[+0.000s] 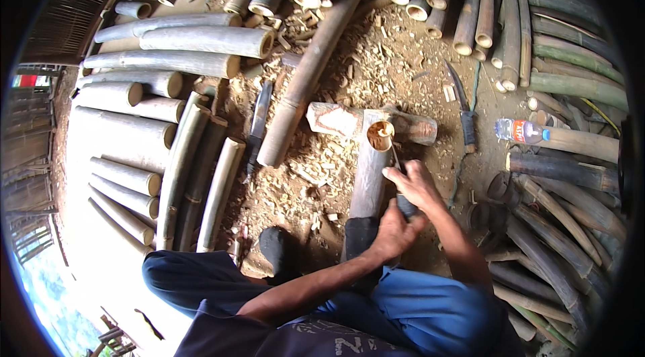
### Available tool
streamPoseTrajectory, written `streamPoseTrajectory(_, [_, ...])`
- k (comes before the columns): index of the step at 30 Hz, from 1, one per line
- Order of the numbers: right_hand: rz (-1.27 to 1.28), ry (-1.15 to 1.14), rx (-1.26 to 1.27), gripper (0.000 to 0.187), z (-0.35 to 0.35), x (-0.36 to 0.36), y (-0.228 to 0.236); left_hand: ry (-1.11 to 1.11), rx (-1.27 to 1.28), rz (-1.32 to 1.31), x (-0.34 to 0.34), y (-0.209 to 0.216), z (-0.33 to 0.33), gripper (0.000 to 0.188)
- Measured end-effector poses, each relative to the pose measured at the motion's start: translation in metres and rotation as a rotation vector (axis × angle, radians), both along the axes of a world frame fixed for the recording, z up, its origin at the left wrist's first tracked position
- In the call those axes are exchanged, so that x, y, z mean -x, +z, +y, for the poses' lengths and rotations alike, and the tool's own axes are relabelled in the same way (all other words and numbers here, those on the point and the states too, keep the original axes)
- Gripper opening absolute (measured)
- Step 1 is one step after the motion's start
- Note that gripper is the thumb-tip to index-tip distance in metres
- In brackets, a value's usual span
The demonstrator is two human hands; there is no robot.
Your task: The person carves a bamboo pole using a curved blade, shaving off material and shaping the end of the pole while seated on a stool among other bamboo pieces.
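Note:
A grey bamboo tube (367, 179) lies pointing away from me, its cut end raised on a short log (334, 120). Pale shaved wood and a curl show at the tube's open mouth. My right hand (415, 184) is closed round the front part of a knife (406, 206) with a dark handle. Behind it, my left hand (396, 231) grips the rear of the same handle. The thin blade runs up along the tube's right side to its rim; its tip is hard to make out. My dark-covered foot (361, 231) rests on the tube's near part.
Wood chips (376, 55) litter the ground. A long bamboo pole (309, 78) lies left of the log. A large sheathed-looking blade (259, 118) and a curved knife (463, 112) flank the work. Cut bamboo (201, 41) is stacked around; a plastic bottle (521, 131) lies right.

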State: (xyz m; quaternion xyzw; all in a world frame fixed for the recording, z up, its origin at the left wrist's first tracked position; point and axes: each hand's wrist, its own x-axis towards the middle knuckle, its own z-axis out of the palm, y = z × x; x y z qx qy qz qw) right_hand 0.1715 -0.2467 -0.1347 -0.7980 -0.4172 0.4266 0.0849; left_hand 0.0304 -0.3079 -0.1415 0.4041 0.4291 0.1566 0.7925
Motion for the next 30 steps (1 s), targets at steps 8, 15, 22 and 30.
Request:
streamPoseTrajectory(8, [-0.348,-0.229,-0.036,0.051,-0.05,-0.046,0.042,-0.477,-0.046,-0.481,0.075,0.031,0.129,0.05])
streamPoseTrajectory(15, [-0.433,-0.055,0.276,0.054,-0.102,-0.039,-0.05,0.523,0.075,0.377,0.197,0.004,0.169,0.023])
streamPoseTrajectory(22, [-0.402,0.031,0.192,0.054,-0.109,-0.037,-0.073,-1.068,-0.075,1.503,0.329,-0.015,0.132,0.045])
streamPoseTrajectory(30, [-0.407,0.001,0.156,0.058,-0.115,-0.042,-0.07,-0.836,-0.215,1.659,0.369,-0.054,0.084,0.061])
